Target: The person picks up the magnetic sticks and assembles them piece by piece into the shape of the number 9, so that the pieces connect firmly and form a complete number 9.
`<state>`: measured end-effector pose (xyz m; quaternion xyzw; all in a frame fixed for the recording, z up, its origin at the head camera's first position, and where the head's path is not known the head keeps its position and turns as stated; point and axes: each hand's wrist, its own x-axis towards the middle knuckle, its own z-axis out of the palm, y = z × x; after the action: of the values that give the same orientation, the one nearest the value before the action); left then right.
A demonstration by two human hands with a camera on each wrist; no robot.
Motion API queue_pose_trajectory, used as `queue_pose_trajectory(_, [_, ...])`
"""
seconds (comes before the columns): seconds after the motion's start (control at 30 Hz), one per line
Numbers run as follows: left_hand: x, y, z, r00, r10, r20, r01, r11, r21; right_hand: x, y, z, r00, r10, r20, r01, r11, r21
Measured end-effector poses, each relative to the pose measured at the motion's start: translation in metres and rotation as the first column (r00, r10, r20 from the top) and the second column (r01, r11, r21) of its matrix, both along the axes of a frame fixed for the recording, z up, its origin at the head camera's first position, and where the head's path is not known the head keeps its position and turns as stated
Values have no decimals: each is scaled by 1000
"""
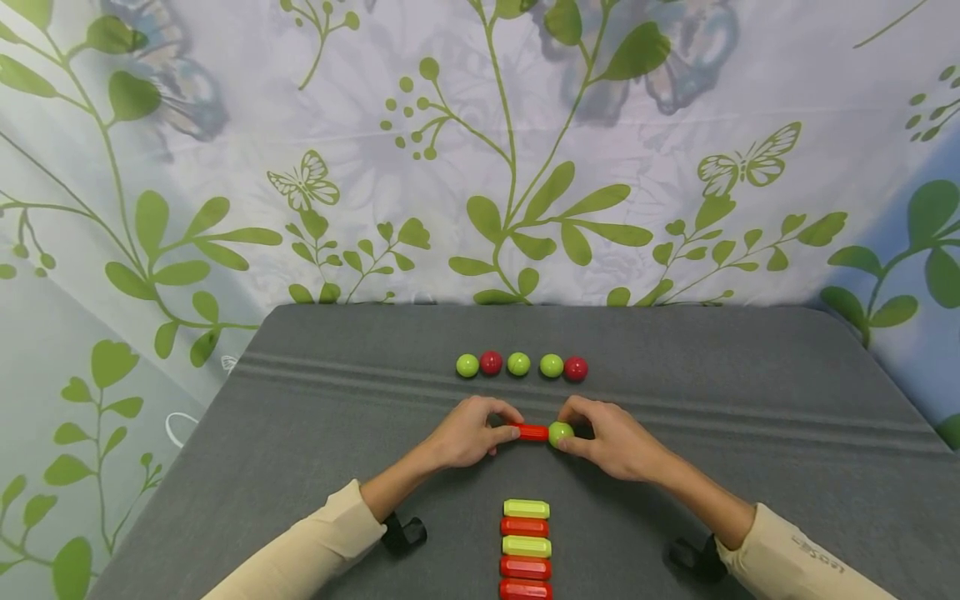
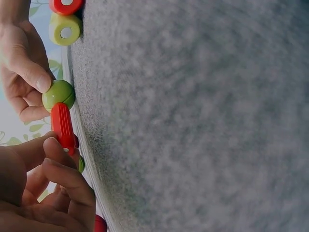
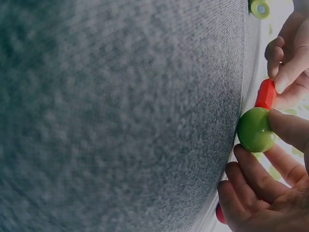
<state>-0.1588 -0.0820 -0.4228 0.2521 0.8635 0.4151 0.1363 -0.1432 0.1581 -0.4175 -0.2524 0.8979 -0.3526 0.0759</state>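
My left hand (image 1: 471, 432) pinches one end of a red ribbed tube (image 1: 534, 432) between thumb and fingers. Opposite it, my right hand (image 1: 617, 437) holds a glossy green ball (image 1: 559, 434) with its fingertips. Ball and tube touch end to end, in one line above the grey table. In the left wrist view the green ball (image 2: 59, 94) meets the upper end of the red tube (image 2: 63, 126). The right wrist view shows the green ball (image 3: 256, 129) against the red tube (image 3: 265, 94); whether they are joined cannot be told.
Behind the hands, green balls (image 1: 518, 363) and red balls (image 1: 575, 369) form a row. Nearer the front, yellow-green tubes (image 1: 527, 546) and red tubes (image 1: 525, 567) lie stacked in a column. A patterned curtain (image 1: 420, 167) hangs behind the grey table (image 1: 300, 433).
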Motion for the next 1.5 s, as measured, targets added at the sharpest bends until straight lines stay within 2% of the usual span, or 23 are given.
queue_pose_trajectory(0.43, [0, -2, 0, 1000, -4, 8, 4, 1000, -1, 1, -1, 0, 1000, -2, -24, 2, 1000, 19])
queue_pose_trajectory(0.6, [-2, -5, 1, 1000, 15, 19, -15, 1000, 15, 1, -1, -1, 1000, -3, -16, 3, 1000, 15])
queue_pose_trajectory(0.8, [-11, -14, 3, 997, 61, 40, -64, 996, 60, 2, -2, 0, 999, -10, -40, 11, 1000, 23])
queue_pose_trajectory(0.93, [-20, -24, 4, 991, 134, 26, -136, 985, 104, 3, -2, 0, 998, -9, -55, 11, 1000, 28])
queue_pose_trajectory(1.03, [-29, -31, 4, 975, 223, 11, -222, 963, 152, 3, -2, 0, 998, -9, -57, 11, 1000, 29])
queue_pose_trajectory(1.2, [-41, -40, 2, 923, 384, -1, -376, 904, 206, 3, -2, 1, 999, -12, -50, 13, 999, 31])
queue_pose_trajectory(1.3, [-45, -43, 0, 900, 436, 17, -429, 878, 211, 3, -2, 1, 999, -13, -52, 15, 999, 33])
queue_pose_trajectory(1.4, [-49, -43, -1, 887, 461, 18, -456, 871, 180, 3, -2, 1, 998, -14, -54, 16, 999, 37])
queue_pose_trajectory(1.5, [-52, -43, -1, 882, 471, 6, -467, 875, 130, 3, -3, 2, 999, -10, -46, 12, 999, 36])
